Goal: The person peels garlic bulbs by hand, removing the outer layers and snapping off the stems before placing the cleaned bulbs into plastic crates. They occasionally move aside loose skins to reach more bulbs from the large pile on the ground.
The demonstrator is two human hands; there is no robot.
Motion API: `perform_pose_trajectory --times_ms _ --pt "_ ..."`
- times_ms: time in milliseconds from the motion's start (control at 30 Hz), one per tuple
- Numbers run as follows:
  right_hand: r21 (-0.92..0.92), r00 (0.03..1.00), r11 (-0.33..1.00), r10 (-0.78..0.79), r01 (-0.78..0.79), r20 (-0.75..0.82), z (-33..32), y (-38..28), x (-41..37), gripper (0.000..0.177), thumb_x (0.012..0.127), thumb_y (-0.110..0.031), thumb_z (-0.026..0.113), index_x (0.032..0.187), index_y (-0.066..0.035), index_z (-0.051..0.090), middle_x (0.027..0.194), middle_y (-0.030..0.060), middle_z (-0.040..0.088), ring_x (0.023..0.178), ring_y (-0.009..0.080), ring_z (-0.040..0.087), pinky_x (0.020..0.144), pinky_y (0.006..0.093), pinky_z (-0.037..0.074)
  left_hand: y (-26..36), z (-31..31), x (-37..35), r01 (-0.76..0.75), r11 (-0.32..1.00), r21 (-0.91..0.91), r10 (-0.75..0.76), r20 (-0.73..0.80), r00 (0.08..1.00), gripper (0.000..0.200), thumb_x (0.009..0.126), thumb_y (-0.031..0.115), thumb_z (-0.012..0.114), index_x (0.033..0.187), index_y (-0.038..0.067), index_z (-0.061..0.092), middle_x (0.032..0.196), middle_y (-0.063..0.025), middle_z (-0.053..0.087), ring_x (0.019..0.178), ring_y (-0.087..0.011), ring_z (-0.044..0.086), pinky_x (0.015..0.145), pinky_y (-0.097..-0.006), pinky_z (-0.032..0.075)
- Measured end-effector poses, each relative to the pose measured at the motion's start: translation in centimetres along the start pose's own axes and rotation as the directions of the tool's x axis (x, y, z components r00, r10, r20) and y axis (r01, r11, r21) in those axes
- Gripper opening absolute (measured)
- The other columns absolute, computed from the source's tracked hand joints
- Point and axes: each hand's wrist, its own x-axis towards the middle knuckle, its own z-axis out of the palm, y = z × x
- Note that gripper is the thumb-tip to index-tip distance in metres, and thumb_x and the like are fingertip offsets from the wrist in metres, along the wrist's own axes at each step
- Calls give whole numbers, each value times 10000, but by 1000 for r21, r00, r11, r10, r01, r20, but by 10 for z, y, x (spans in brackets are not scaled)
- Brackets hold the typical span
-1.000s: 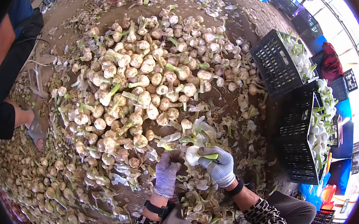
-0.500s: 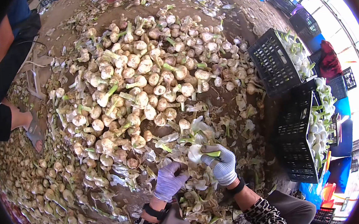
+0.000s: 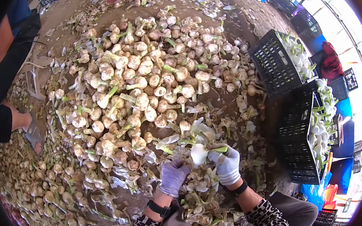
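Note:
My right hand (image 3: 227, 166), in a striped pale glove, is closed around the green stem of a peeled white garlic bulb (image 3: 199, 155). The bulb points left, its skin clean and smooth. Just left of and below it is my left hand (image 3: 173, 177) in a purplish glove, its fingers curled together and apart from the bulb. Whatever those fingers hold, if anything, is hidden. Ahead of both hands lies a heap of unpeeled garlic (image 3: 143, 99) with soil-stained skins and cut stems. Loose peeled skins (image 3: 205, 192) cover the ground beneath my hands.
Black plastic crates of peeled garlic stand on the right, one nearer (image 3: 297, 141) and one farther (image 3: 273, 64). More small garlic (image 3: 45, 189) spreads over the ground at left. Another person's sandaled foot (image 3: 34, 132) rests at the left edge of the heap.
The garlic bulb has turned slightly in my right hand and shows more of its white side. My left hand has shifted a little, its fingers still curled.

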Motion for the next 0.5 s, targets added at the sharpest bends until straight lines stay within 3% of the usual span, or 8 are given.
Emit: perform_pose_trajectory --times_ms 33,67,167,233,267,333,433,500 --pt "241 981 955 190 -172 -50 -2 -5 2 104 787 -47 629 886 -16 615 742 43 619 635 149 606 554 261 503 -9 -1 3 -5 1000 -1 5 7 1000 117 744 104 638 737 -11 660 552 2 541 513 -47 478 460 -236 387" --pt "239 981 957 184 -165 -57 -5 -2 4 104 787 -47 629 886 -16 615 742 43 619 635 149 606 554 261 503 -24 -3 8 -78 971 228 77 13 997 126 722 120 640 713 -6 646 538 -37 543 500 -82 499 467 -265 401" --pt "515 943 808 332 -287 3 -18 4 10 106 816 -135 608 865 -41 608 724 46 615 599 149 590 497 276 490 -69 -9 22 -331 603 726 451 33 892 138 663 165 662 649 39 605 585 -154 568 543 -273 576 520 -355 449" --pt "661 920 663 376 -352 112 -24 -7 12 129 827 -185 600 846 -58 598 729 55 616 595 157 593 492 294 485 -88 -21 26 -317 516 796 454 60 889 183 685 180 687 786 39 626 641 -112 593 569 -222 595 558 -331 473" --pt "690 903 629 421 -358 84 -33 -6 13 141 827 -191 609 868 -57 598 755 65 626 618 163 603 522 302 494 -92 -16 30 -328 517 790 455 71 888 183 685 180 687 786 39 626 641 -112 593 569 -222 595 558 -331 473" --pt "655 910 682 414 -326 22 -35 -18 8 140 828 -189 607 872 -56 597 759 64 626 629 168 606 539 297 497 -96 -6 35 -449 877 171 445 63 893 279 727 184 686 949 34 606 728 -60 610 604 -153 601 583 -301 488" --pt "616 921 710 385 -341 66 -58 2 3 210 788 -189 629 928 -35 604 756 56 615 652 182 600 582 309 507 4 25 -2 -511 822 251 456 246 855 336 773 154 660 1069 26 567 814 -22 603 638 -103 593 591 -266 496" --pt "573 902 744 431 -345 -16 -53 -2 -12 267 750 -194 649 950 -22 605 748 61 607 644 188 586 575 315 502 17 37 -3 -558 811 176 504 274 819 233 784 126 630 999 41 603 768 -53 623 612 -103 595 573 -254 494"
